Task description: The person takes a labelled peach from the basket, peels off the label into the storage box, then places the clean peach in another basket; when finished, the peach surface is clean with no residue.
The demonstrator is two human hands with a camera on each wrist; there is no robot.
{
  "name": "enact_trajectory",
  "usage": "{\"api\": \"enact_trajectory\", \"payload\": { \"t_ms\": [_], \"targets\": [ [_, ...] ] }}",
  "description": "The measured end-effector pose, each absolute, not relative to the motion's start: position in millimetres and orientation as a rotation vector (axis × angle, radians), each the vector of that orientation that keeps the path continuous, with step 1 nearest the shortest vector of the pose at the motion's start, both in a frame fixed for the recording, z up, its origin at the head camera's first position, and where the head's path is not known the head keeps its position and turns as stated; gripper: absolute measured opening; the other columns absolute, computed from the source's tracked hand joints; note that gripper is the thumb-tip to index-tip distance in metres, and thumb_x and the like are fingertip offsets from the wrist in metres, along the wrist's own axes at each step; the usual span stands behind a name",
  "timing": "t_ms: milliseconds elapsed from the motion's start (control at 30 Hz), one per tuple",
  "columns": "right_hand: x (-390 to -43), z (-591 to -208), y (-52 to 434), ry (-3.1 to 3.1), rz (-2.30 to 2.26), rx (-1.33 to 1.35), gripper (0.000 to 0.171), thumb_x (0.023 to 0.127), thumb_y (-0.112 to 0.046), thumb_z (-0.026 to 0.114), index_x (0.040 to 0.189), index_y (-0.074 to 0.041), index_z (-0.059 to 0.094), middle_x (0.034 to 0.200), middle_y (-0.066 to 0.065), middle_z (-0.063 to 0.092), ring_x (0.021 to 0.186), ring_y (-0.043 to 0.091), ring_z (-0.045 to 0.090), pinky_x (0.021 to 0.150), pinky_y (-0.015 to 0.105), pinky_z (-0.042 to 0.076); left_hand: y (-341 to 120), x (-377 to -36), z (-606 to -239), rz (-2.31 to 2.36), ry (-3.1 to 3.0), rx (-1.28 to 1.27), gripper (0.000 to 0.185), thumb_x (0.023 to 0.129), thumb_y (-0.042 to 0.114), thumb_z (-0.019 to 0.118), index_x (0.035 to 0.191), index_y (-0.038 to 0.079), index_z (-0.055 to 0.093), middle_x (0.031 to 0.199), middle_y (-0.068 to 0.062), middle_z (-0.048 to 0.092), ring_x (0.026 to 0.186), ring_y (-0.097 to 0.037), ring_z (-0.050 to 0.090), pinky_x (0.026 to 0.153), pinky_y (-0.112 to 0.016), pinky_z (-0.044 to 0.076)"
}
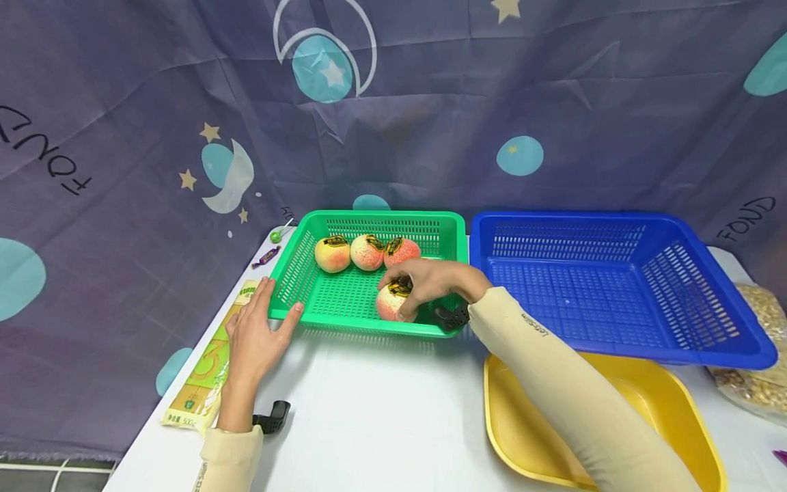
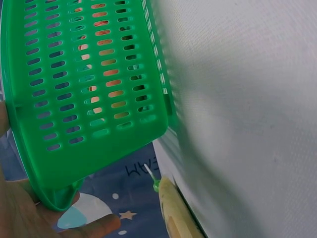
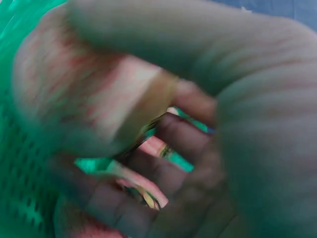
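A peach (image 1: 389,304) with a black-and-gold label is held by my right hand (image 1: 436,279), fingers and thumb around it, at the front right of the green basket (image 1: 344,322). The right wrist view shows the same peach (image 3: 74,84) large and blurred between thumb and fingers. Along the back of the basket three more labelled peaches (image 1: 333,257) sit in a row. My left hand (image 1: 255,338) grips the basket's front left corner, thumb by the front rim and fingers along the left side. In the left wrist view its fingers reach behind the corner of the rim.
A blue basket (image 1: 574,301) stands to the right, a yellow tub (image 1: 667,410) in front of it under my right forearm. Bagged food (image 1: 753,389) lies at the far right. On the left are a flat food packet (image 1: 205,369), a purple wrapped candy (image 1: 266,257) and a green lollipop (image 1: 275,236).
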State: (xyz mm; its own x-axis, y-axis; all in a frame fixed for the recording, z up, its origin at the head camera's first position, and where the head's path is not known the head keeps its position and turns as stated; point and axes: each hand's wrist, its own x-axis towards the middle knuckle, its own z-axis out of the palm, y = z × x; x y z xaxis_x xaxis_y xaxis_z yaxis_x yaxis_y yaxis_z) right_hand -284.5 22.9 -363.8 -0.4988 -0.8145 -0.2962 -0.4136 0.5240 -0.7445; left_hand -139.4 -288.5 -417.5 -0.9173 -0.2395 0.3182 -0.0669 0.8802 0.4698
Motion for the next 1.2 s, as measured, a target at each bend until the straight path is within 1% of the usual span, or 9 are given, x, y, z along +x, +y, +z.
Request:
{"api": "enact_trajectory", "payload": {
  "t_ms": [133,300,400,533,667,733,833,933,1200],
  "targets": [
    [-283.2,-363.0,26.9,2.122,-0.902,-1.043,0.062,0.079,-0.018,0.087,0.137,-0.016,0.063,0.139,0.001,0.060,0.120,0.022,0.056,0.105,0.039,0.049,-286.2,-140.4,-418.4,-0.658,-2.683,0.216,0.077,0.096,0.056,0.061,0.156,0.012,0.040,0.165,-0.009,0.036,0.141,-0.045,0.044,0.111,-0.072,0.020],
    [-276.7,-358.7,34.3,2.153,-1.008,-1.094,0.063,0.078,-0.017,0.086,0.137,-0.017,0.064,0.137,-0.001,0.060,0.114,0.023,0.055,0.101,0.039,0.049,-284.4,-141.9,-420.1,-0.663,-2.686,0.205,0.078,0.096,0.056,0.061,0.156,0.011,0.040,0.165,-0.011,0.036,0.141,-0.046,0.044,0.110,-0.071,0.021],
    [-269.9,-353.0,40.8,2.195,-1.054,-1.094,0.062,0.077,-0.017,0.085,0.136,-0.022,0.065,0.139,-0.002,0.059,0.127,0.023,0.050,0.106,0.042,0.046,-284.3,-142.2,-420.9,-0.665,-2.688,0.199,0.078,0.096,0.056,0.061,0.156,0.011,0.040,0.165,-0.011,0.036,0.143,-0.045,0.042,0.111,-0.070,0.022],
    [-260.4,-344.6,51.0,2.247,-1.097,-1.141,0.063,0.076,-0.016,0.086,0.135,-0.022,0.066,0.145,-0.001,0.059,0.154,0.026,0.030,0.121,0.048,0.034,-284.0,-140.8,-419.9,-0.674,-2.694,0.200,0.078,0.095,0.056,0.061,0.156,0.011,0.041,0.165,-0.012,0.036,0.145,-0.045,0.037,0.110,-0.070,0.021],
    [-251.0,-334.4,60.7,2.268,-1.133,-1.228,0.062,0.077,-0.015,0.086,0.136,-0.017,0.065,0.144,0.001,0.061,0.157,0.028,0.025,0.123,0.048,0.031,-282.3,-140.1,-417.1,-0.692,-2.684,0.205,0.078,0.094,0.056,0.062,0.155,0.012,0.041,0.165,-0.012,0.035,0.146,-0.048,0.031,0.111,-0.072,0.016],
    [-246.1,-328.8,65.1,2.270,-1.142,-1.272,0.062,0.078,-0.014,0.086,0.137,-0.015,0.065,0.144,0.002,0.061,0.153,0.027,0.033,0.119,0.047,0.038,-280.2,-140.6,-415.1,-0.699,-2.663,0.194,0.078,0.093,0.056,0.063,0.155,0.013,0.042,0.165,-0.011,0.035,0.147,-0.050,0.028,0.111,-0.074,0.013],
    [-238.0,-321.1,71.3,2.278,-1.138,-1.307,0.062,0.080,-0.015,0.084,0.139,-0.018,0.063,0.144,-0.001,0.061,0.138,0.023,0.048,0.101,0.043,0.053,-273.9,-142.3,-411.3,-0.718,-2.599,0.141,0.075,0.091,0.051,0.068,0.153,0.014,0.046,0.164,-0.011,0.038,0.149,-0.049,0.025,0.113,-0.074,0.009],
    [-228.5,-314.0,77.2,2.285,-1.129,-1.312,0.063,0.081,-0.015,0.083,0.140,-0.023,0.062,0.141,-0.004,0.060,0.118,0.018,0.053,0.081,0.038,0.057,-262.0,-143.7,-405.6,-0.748,-2.516,0.036,0.070,0.089,0.044,0.072,0.149,0.014,0.052,0.161,-0.010,0.043,0.150,-0.047,0.027,0.114,-0.071,0.010],
    [-199.2,-304.3,94.8,2.332,-1.022,-1.321,0.066,0.079,-0.024,0.087,0.140,-0.022,0.061,0.134,-0.003,0.061,0.112,0.018,0.052,0.080,0.036,0.058,-216.2,-136.4,-385.7,-1.006,-2.413,-0.351,0.059,0.085,0.024,0.080,0.141,0.016,0.061,0.155,-0.004,0.050,0.149,-0.032,0.034,0.114,-0.068,0.019]
  ]
}}
